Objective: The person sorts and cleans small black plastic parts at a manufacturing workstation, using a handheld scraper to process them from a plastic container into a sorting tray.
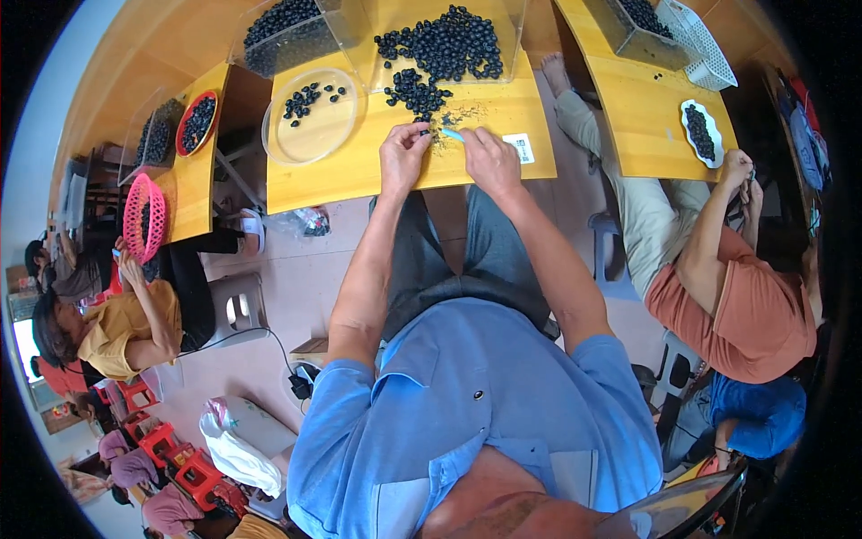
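Between the fingertips of my left hand (403, 160) is a small dark round bead-like piece (425, 132), partly covered by the fingers. My right hand (492, 163) grips a slim light-blue tool (452, 134), its tip turned toward that piece; the tip is too small to make out. Both hands are over the near edge of the yellow table (337, 184). Just beyond them lies a small heap of dark round pieces (413, 92), with dark crumbs (462, 115) scattered beside it. A white printed card (519, 148) is right of my right hand.
A clear round tray (268, 121) with several dark pieces sits at left. Behind are a clear bin (285, 40) and a larger pile (440, 45) in a clear box. People work at side tables, with a pink basket (145, 216) left and a white dish (702, 135) right.
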`<state>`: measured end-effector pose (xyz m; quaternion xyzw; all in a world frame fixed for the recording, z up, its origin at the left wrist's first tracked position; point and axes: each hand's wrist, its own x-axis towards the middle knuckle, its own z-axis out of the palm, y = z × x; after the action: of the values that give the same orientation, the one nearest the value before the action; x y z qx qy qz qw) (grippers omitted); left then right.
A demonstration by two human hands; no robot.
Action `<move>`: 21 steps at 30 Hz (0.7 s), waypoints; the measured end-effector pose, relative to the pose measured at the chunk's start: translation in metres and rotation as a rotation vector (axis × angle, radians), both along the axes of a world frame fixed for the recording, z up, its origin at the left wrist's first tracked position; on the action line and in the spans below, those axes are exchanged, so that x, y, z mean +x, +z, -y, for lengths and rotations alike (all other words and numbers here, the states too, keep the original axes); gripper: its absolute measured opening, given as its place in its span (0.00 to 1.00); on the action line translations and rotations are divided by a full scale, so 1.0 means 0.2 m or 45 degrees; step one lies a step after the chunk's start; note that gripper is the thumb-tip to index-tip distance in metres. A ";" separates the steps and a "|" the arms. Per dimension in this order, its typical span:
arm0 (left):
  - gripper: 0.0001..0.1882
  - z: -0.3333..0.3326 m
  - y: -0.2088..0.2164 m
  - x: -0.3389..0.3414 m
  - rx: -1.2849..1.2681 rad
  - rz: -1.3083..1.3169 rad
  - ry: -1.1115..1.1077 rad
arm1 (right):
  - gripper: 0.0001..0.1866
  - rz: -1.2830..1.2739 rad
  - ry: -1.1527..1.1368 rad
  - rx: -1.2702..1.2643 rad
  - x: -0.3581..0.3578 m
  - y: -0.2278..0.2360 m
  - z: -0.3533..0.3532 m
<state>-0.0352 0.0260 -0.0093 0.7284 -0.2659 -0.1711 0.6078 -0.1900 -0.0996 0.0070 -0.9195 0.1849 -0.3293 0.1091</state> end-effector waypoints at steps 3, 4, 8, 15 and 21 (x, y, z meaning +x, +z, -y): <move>0.14 0.00 -0.01 -0.04 -0.033 0.055 0.012 | 0.11 -0.004 0.003 -0.006 0.00 0.00 0.00; 0.15 0.00 -0.01 -0.05 -0.077 0.111 0.020 | 0.11 0.004 0.010 -0.016 0.00 -0.01 0.00; 0.18 0.01 -0.01 -0.06 -0.047 0.137 0.007 | 0.11 -0.001 0.061 -0.008 -0.01 -0.01 0.00; 0.20 0.00 0.00 -0.07 -0.052 0.209 -0.036 | 0.11 0.011 0.137 -0.020 -0.01 -0.02 0.01; 0.21 0.00 0.00 -0.07 -0.084 0.139 -0.050 | 0.11 -0.001 0.134 -0.024 -0.01 -0.01 0.00</move>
<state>-0.0499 0.0257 -0.0084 0.7108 -0.3186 -0.1341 0.6126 -0.1912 -0.1000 0.0045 -0.9290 0.1332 -0.3246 0.1175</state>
